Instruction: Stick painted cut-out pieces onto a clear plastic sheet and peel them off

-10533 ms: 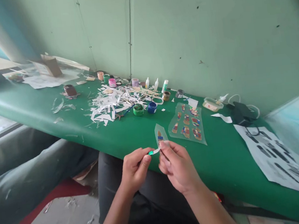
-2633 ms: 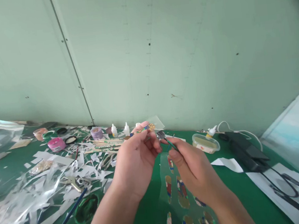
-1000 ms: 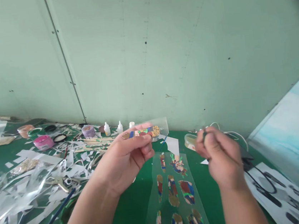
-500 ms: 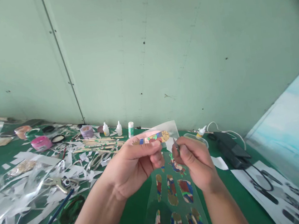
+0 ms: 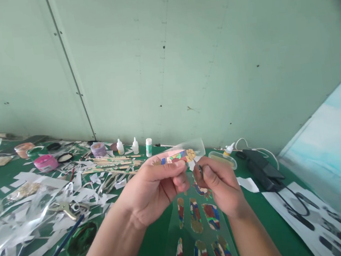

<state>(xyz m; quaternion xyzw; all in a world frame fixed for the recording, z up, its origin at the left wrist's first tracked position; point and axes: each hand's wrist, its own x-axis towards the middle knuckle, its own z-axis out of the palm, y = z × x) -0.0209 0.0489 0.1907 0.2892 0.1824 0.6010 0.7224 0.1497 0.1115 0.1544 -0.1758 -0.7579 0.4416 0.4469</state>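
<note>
Back from well off to the right a second ago, the right hand [image 5: 224,183] now sits close beside the left hand [image 5: 155,183], and the tip of its tool has come up near the painted piece. Pale green wall [image 5: 120,68] rises beyond both sets of fingers, and the green bench [image 5: 154,238] spreads below them. Left of the fingers lies a broad heap of paper scraps [image 5: 30,226], with a blue-handled brush [image 5: 58,251] slanting over its near side by a jar of dark green paint [image 5: 81,239].

Under the fingers and toward the person lies a clear sheet [image 5: 187,237] bearing several painted shapes. To the right of the fingers are a printed paper [image 5: 319,226], a black device [image 5: 262,166] and, nearer the fingers, a shallow clear tub [image 5: 228,160]. A pink jar [image 5: 45,162] and a purple jar [image 5: 98,149] stand beyond and left of the fingers, then two small white bottles [image 5: 120,147] and a white-capped tube [image 5: 149,147].

The painted piece [image 5: 180,157], on clear film, is pinched between the left thumb and fingers, its rounded end pointing right. The right fingers are closed around a small pointed tool [image 5: 199,169]; whether its tip touches the piece cannot be told.
</note>
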